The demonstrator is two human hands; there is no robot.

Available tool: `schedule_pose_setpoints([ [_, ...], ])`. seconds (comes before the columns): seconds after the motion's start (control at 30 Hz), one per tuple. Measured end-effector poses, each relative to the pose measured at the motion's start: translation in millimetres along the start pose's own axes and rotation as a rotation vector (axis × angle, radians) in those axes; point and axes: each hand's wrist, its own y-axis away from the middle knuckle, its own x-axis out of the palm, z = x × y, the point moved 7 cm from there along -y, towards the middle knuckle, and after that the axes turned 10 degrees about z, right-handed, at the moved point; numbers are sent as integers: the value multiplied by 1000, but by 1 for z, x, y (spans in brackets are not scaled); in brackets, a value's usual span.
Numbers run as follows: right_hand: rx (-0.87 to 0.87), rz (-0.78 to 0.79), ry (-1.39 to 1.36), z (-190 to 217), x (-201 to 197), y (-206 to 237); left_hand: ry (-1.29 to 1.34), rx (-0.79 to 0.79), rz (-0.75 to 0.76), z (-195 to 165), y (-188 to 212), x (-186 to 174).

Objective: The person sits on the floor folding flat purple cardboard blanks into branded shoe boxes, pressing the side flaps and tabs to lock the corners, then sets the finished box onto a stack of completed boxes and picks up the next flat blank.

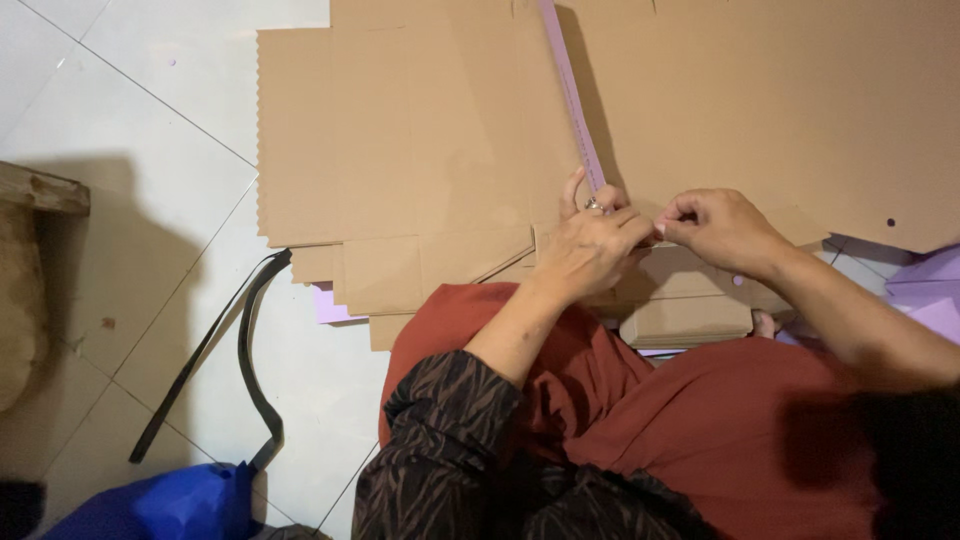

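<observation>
Dark patterned sleeve (450, 440) and rust-red skirt (720, 420) fill the bottom of the view, the person sitting on the tiled floor (150, 200). From the sleeve the left hand (590, 245) reaches toward 12 o'clock, palm down, fingers curled and pressed onto the lower end of a lilac strip (572, 95); a ring (594, 205) shows on one finger. Just at its 3 o'clock side the right hand (720, 230) meets it — thumb and forefinger pinched together at the strip's end, though what exactly sits between them is too small to tell.

That strip is long, thin and pale purple, running from the hands up toward 12 o'clock and out of the top edge, slightly tilted left. It lies on flat brown cardboard (420, 130), plain and matte, with a zigzag-cut left edge and faint fold creases; more sheets overlap to the right. A small folded cardboard piece (690, 320) rests on the lap beneath the hands.

At 9 o'clock a black strap (245, 350) curves across the floor — its lower end by a blue bag (170, 505) at 7 o'clock. Purple sheets (925, 290) peek out at 3 o'clock.
</observation>
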Motion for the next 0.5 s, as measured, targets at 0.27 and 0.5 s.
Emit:
schedule_pose_setpoints([
  [0.27, -446, -357, 358, 32, -1, 43, -74, -144, -87, 15, 1, 2],
  [0.5, -436, -468, 412, 26, 14, 40, -50, -154, 24, 12, -2, 9],
])
